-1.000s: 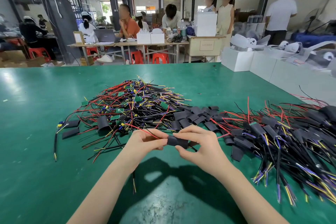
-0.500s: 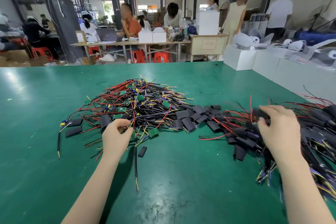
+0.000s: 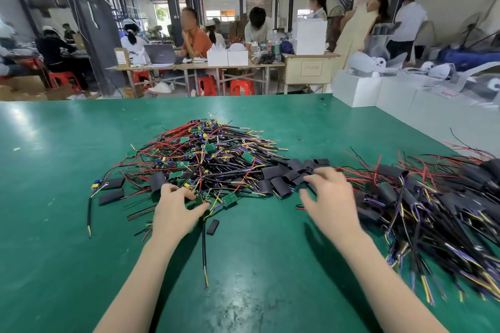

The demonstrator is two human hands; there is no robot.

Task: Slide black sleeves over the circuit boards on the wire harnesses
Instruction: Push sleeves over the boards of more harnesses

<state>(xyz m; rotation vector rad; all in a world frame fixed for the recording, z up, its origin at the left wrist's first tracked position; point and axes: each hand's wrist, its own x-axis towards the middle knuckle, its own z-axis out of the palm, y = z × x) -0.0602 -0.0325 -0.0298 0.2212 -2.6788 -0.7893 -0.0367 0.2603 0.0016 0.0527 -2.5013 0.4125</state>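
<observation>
A heap of bare wire harnesses [image 3: 205, 154] with small green circuit boards lies mid-table. Loose black sleeves [image 3: 286, 176] are bunched at its right edge, and one single sleeve [image 3: 213, 226] lies nearer me. My left hand [image 3: 176, 211] is at the heap's near edge, thumb and fingers pinching a harness [image 3: 204, 249] whose black cable trails toward me. My right hand [image 3: 328, 200], blurred, hovers with spread fingers just right of the loose sleeves and holds nothing. A pile of sleeved harnesses [image 3: 422, 197] fills the right side.
The green table [image 3: 54, 224] stretches wide on the left and near me. Two more sleeves [image 3: 111, 190] lie left of the heap beside a stray cable [image 3: 89, 211]. White boxes [image 3: 357, 92] line the far right edge. People work at tables behind.
My right hand let go of the sleeved harness at the right pile and swung left to the loose sleeves. My left hand stayed at the bare heap, closing on a harness.
</observation>
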